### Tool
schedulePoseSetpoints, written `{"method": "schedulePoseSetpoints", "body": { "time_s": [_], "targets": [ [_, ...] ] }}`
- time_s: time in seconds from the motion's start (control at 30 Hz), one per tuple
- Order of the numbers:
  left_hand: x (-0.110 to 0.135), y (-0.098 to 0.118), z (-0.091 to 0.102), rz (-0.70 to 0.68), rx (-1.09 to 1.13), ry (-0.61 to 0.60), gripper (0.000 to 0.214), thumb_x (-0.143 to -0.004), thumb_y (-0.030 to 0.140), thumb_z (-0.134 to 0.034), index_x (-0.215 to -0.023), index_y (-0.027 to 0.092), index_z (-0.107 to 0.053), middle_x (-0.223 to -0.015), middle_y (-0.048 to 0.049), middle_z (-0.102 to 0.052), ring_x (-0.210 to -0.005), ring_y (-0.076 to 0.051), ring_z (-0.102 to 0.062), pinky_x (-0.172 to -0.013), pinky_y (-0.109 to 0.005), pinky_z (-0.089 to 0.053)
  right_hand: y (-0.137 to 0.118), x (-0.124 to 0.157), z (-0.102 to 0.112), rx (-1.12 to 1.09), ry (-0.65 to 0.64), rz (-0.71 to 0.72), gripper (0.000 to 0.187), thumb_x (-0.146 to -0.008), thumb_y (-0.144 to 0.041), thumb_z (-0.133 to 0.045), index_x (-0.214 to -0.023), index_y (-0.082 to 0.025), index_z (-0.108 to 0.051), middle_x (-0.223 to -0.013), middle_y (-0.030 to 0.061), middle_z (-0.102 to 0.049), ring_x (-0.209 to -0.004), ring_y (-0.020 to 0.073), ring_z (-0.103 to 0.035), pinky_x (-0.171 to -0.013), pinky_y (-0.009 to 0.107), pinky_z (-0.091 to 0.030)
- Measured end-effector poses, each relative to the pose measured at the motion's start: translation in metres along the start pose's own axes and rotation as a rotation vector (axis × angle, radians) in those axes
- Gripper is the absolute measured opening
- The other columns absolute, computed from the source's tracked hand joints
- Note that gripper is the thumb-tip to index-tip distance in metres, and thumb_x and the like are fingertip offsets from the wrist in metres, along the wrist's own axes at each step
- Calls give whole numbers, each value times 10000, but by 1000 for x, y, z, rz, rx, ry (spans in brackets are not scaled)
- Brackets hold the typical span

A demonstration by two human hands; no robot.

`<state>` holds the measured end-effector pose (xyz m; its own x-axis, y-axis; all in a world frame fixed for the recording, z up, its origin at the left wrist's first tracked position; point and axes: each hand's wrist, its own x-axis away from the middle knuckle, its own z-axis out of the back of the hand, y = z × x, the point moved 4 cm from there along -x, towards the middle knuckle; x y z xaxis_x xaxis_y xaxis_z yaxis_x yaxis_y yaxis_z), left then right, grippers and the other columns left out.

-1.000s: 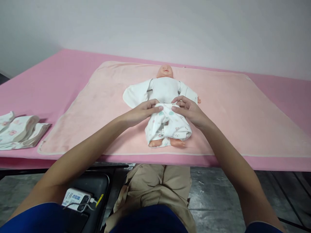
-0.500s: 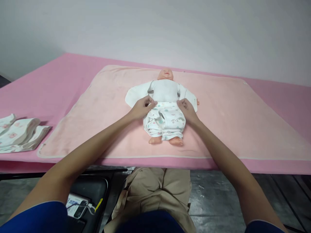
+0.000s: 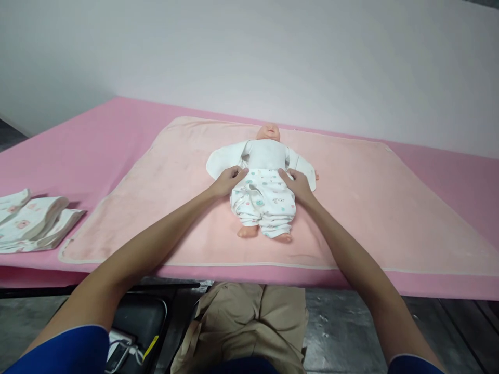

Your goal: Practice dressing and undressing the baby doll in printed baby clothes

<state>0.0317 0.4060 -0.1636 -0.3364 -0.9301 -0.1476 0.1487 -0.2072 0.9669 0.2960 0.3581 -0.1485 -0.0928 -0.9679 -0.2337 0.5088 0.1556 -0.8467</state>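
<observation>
A baby doll (image 3: 266, 156) lies on its back on a peach blanket (image 3: 370, 197), head towards the wall. It wears a white top and white patterned trousers (image 3: 263, 201); both bare feet stick out at the near end. My left hand (image 3: 226, 179) grips the trousers' waistband at the doll's left side of the picture, fingers curled. My right hand (image 3: 298, 184) grips the waistband on the other side, fingers also curled. The waistband sits at the doll's waist.
The blanket lies on a pink table (image 3: 78, 140) against a white wall. A pile of folded patterned cloths (image 3: 31, 221) rests at the table's left edge. Below the table edge are my tan trousers (image 3: 249, 322) and a black case with a device (image 3: 132, 332).
Both hands moved apart from the doll's belly to its sides and drew the trousers' waistband up to the waist. The camera view tilted, so the doll sits lower in the picture.
</observation>
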Motion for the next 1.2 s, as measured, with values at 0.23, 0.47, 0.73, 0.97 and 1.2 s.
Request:
{"method": "schedulePoseSetpoints", "body": {
  "time_s": [0.23,0.47,0.73,0.97,1.2],
  "targets": [
    [9,2,-9,-59,204,62,674,-881,859,-722,-852,223,-501,-750,23,-484,-684,-136,-450,-618,-266,-375,14,9,-18,-562,-125,-102,606,-907,-876,-674,-838,-278,-604,-761,1,-592,-734,217,-557,-745,376,-491],
    [-18,32,19,-421,-372,-10,490,-1028,715,-601,-923,239,-561,-895,-50,-624,-856,-229,-547,-855,-376,-463,-14,-12,12,118,-163,336,547,-1022,-721,-638,-797,-241,-505,-720,-28,-447,-683,160,-389,-695,341,-333],
    [-44,-12,-12,125,208,70,656,-859,847,-752,-814,210,-603,-746,-41,-655,-762,-221,-642,-724,-345,-518,39,-39,-25,-313,46,-148,626,-951,-881,-570,-836,-274,-467,-740,-7,-486,-781,202,-501,-753,364,-462],
    [-46,-4,-3,-25,300,93,642,-804,820,-828,-869,199,-677,-818,-43,-684,-786,-203,-636,-730,-323,-509,16,-33,-16,-430,-39,-8,588,-949,-837,-636,-856,-265,-536,-824,9,-580,-810,201,-560,-794,358,-508],
    [-73,8,-2,-224,157,43,527,-949,715,-777,-937,220,-598,-778,17,-520,-684,-126,-464,-623,-244,-388,-6,-57,3,-61,-77,237,595,-929,-831,-677,-867,-255,-540,-840,-4,-536,-839,200,-491,-828,344,-437]
  ]
}}
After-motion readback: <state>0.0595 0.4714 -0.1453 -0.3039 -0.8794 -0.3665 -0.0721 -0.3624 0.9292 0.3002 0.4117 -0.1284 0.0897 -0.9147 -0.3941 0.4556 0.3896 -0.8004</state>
